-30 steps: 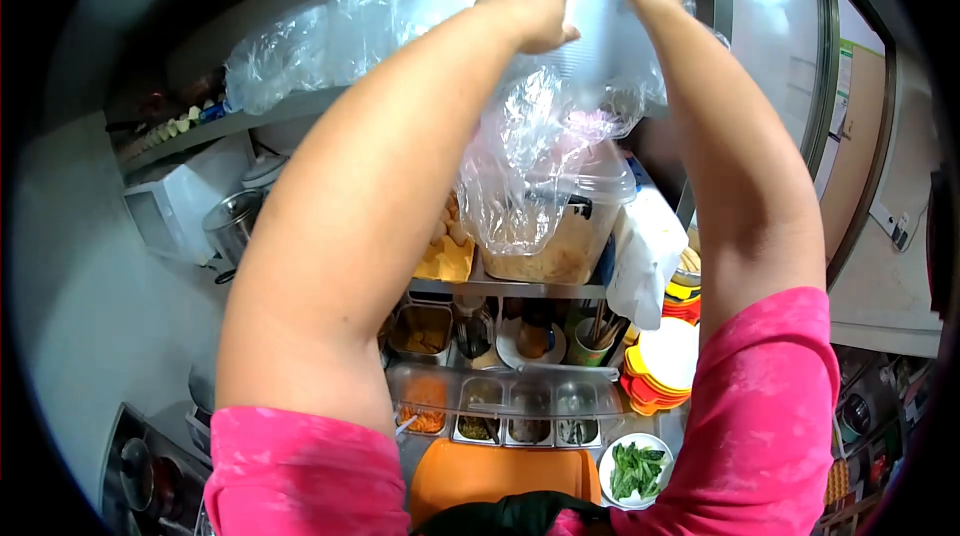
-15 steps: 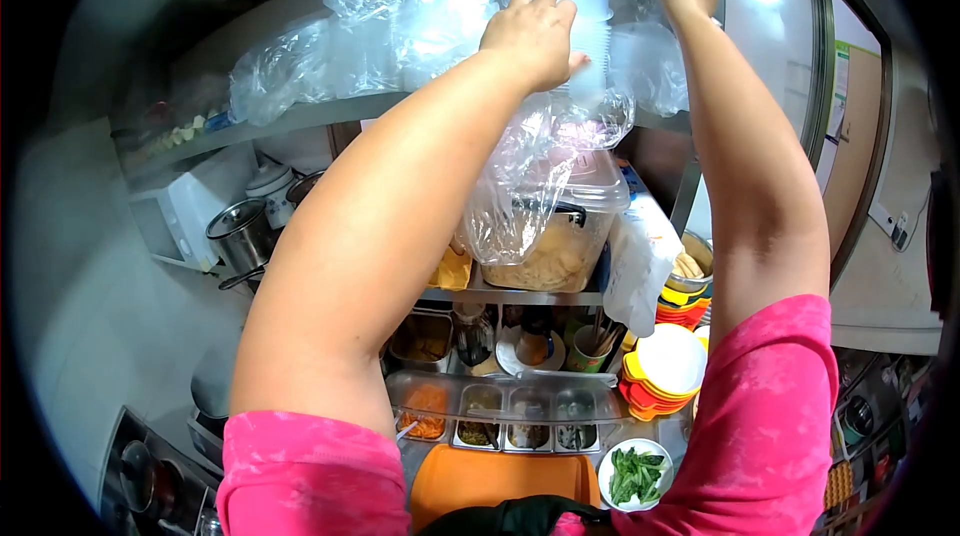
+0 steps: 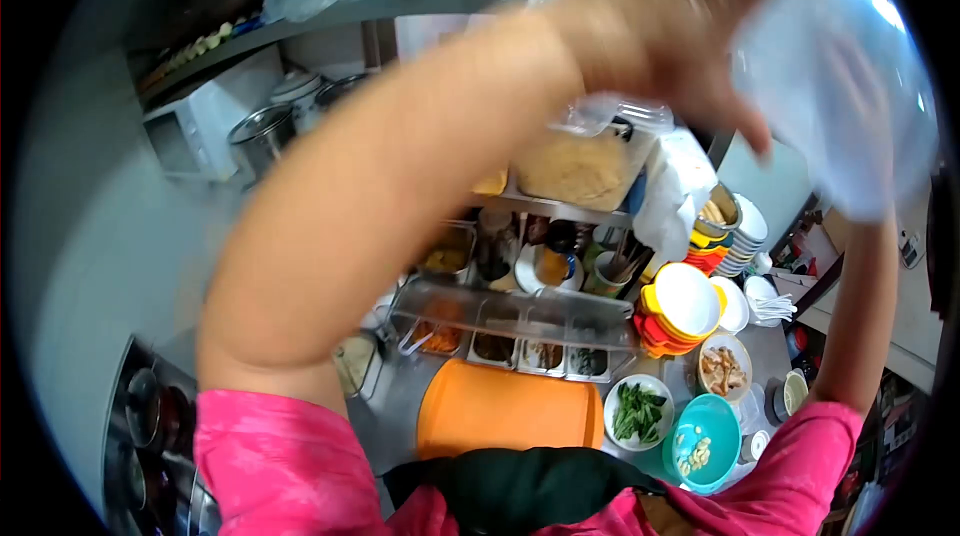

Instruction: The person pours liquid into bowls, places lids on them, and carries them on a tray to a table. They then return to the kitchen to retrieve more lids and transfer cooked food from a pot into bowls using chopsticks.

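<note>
translucent container (image 3: 805, 86) in right hand (image 3: 858, 76), blurred left hand (image 3: 680, 31) near

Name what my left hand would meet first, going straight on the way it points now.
Probably the translucent, pale, rounded plastic container, just beyond the left hand toward the picture's right side; blur and unclear depth hide whether the two touch.
</note>
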Available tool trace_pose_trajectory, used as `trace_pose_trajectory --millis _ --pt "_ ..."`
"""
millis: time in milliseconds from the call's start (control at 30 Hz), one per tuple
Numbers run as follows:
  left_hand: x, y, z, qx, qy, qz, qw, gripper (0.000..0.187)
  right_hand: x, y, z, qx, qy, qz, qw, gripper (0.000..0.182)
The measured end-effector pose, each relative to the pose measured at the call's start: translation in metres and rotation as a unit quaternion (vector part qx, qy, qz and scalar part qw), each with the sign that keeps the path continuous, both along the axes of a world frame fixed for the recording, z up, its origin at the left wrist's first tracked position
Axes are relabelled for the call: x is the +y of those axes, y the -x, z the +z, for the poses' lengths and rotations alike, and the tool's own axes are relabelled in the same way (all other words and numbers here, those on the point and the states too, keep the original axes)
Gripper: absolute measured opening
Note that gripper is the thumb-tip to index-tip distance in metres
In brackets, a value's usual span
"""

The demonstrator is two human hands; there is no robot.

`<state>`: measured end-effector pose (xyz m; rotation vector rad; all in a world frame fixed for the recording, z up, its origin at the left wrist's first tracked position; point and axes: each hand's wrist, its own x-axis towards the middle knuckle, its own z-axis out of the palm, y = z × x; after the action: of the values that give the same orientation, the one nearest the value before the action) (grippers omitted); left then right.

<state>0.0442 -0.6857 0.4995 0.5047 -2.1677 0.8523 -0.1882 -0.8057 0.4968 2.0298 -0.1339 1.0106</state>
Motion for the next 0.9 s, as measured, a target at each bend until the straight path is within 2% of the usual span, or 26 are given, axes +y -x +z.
trace_pose_trajectory --millis 33,67,100,133,200,267,333,400,467,600,667,733,800,867,900 --pt "0.004 0.01 -0.032 0.038 0.078 -0.046 0.995 0.093 0.014 0.001 -0.036 -0.043 -0.129 0.025 0.99 0.03" --pt "0.023 0.018 -0.061 0.081 0.03 -0.041 0.995 0.098 0.024 0.0 -0.071 -0.084 -0.257 0.046 0.962 0.021" --pt "0.046 0.021 -0.088 0.11 -0.044 -0.035 0.992 0.102 0.061 -0.014 -0.098 -0.22 -0.527 0.186 0.8 0.022" --pt "0.062 0.024 -0.118 0.16 -0.078 -0.036 0.983 0.102 0.097 -0.029 -0.121 -0.33 -0.724 0.295 0.529 0.023" --pt "0.09 0.025 -0.177 0.233 -0.213 -0.026 0.948 0.1 0.118 -0.028 -0.171 -0.313 -0.791 0.152 0.503 0.021" --pt "0.116 0.032 -0.234 0.284 -0.287 0.02 0.915 0.103 0.089 -0.005 -0.247 -0.15 -0.877 0.085 0.449 0.018" --pt "0.136 0.036 -0.29 0.336 -0.311 0.031 0.889 0.104 0.102 -0.007 -0.294 -0.108 -0.931 0.151 0.314 0.016" --pt "0.153 0.038 -0.335 0.375 -0.345 0.057 0.859 0.105 0.104 -0.011 -0.353 -0.12 -0.94 0.178 0.266 0.015" --pt "0.169 0.038 -0.375 0.444 -0.414 0.047 0.793 0.106 0.122 -0.014 -0.378 -0.102 -0.916 0.128 0.365 0.013" --pt "0.205 0.028 -0.422 0.398 -0.406 0.14 0.811 0.106 0.141 -0.003 -0.414 -0.12 -0.933 0.125 0.315 0.009" --pt "0.219 0.024 -0.451 0.451 -0.499 0.137 0.727 0.105 0.139 0.004 -0.439 -0.139 -0.921 0.121 0.343 0.007" --pt "0.221 0.014 -0.498 0.508 -0.462 0.171 0.706 0.105 0.146 0.008 -0.452 -0.175 -0.892 0.067 0.412 0.006" --pt "0.215 0.01 -0.536 0.552 -0.439 0.169 0.689 0.104 0.144 0.013 -0.481 -0.179 -0.887 0.055 0.423 0.006" --pt "0.198 0.006 -0.556 0.569 -0.415 0.251 0.664 0.104 0.133 0.023 -0.52 -0.187 -0.865 -0.014 0.465 0.005" --pt "0.191 0.003 -0.56 0.548 -0.419 0.301 0.659 0.104 0.12 0.029 -0.544 -0.168 -0.838 -0.068 0.515 0.006"
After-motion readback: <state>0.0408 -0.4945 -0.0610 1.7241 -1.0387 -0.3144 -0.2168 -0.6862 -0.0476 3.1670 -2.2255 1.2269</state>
